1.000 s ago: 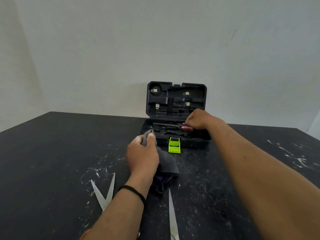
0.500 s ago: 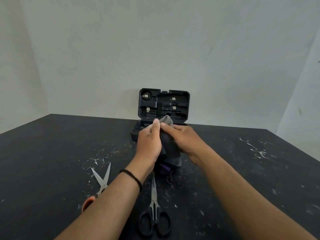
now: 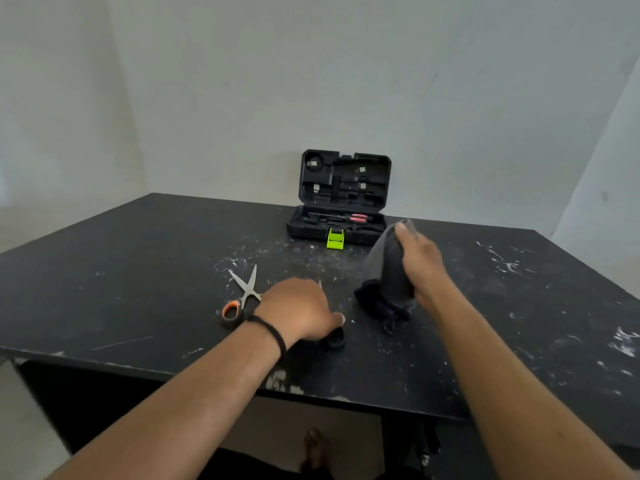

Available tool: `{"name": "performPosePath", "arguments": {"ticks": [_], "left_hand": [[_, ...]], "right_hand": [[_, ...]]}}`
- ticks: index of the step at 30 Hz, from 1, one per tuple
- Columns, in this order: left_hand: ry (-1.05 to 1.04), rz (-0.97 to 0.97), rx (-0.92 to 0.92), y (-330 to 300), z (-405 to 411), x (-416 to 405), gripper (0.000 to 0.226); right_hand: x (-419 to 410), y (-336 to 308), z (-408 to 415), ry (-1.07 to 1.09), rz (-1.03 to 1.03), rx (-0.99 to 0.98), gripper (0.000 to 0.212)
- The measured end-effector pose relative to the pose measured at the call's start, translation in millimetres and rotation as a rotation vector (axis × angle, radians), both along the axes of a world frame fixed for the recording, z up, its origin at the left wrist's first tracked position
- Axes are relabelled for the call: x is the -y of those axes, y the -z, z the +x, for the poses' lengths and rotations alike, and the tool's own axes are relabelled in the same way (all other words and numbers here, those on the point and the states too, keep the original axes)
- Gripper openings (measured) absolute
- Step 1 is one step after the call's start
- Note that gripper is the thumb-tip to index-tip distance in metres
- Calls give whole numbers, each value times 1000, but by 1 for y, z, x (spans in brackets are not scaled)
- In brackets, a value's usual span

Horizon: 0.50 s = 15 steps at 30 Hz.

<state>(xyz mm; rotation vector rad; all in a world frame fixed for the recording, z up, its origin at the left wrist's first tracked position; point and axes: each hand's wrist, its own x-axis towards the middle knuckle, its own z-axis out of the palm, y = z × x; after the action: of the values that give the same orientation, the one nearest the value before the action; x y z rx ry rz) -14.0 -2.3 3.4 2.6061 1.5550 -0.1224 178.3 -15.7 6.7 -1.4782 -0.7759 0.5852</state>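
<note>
Two things were in hand. The black-handled scissors [image 3: 334, 339] lay flat near the table's front edge, almost wholly under the left hand [image 3: 299, 311]. Only one dark handle loop showed below the thumb, and a sliver of blade tip at the hand's twelve o'clock. At two o'clock from them the right hand [image 3: 422, 268] gripped a dark grey cloth [image 3: 386, 271]. Its thumb and fingers were clamped on the raised top corner, while the bunched lower end rested on the table [image 3: 138, 271].

The step looked like picking up the scissors while the cloth waited ready. The next move would call for a firm hold on the handles, lifting them blades away from the body, and bringing them to the cloth.

The left fingers curved down over the scissors, but the back of the hand hid them, so I cannot tell whether they had closed on the handles.

At ten o'clock, just beside the left wrist, lay orange-handled scissors [image 3: 244, 296] with blades parted. At twelve o'clock, by the wall, an open black tool case [image 3: 343, 181] stood with a green latch [image 3: 335, 239] and a red-handled tool [image 3: 358, 218] inside. Its other contents were too dark to name. Purplish folds at the cloth's bottom were blurred.
</note>
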Motion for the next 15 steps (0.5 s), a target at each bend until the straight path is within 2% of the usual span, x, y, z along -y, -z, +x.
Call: {"name": "performPosePath", "arguments": {"ticks": [2, 6, 8, 12, 15], "left_hand": [[-18, -83, 52, 0, 5, -3, 54], [-69, -149, 236, 7, 11, -23, 39], [-58, -180, 418, 6, 13, -37, 30], [-29, -383, 960, 2, 18, -67, 13], [18, -377, 1035, 3, 26, -91, 12]], "right_hand": [[5, 12, -8, 6, -3, 14, 22], [12, 7, -2, 36, -19, -299, 23], [10, 1, 11, 46, -17, -362, 23], [2, -12, 34, -17, 3, -243, 24], [-4, -18, 48, -37, 23, -94, 36]]}}
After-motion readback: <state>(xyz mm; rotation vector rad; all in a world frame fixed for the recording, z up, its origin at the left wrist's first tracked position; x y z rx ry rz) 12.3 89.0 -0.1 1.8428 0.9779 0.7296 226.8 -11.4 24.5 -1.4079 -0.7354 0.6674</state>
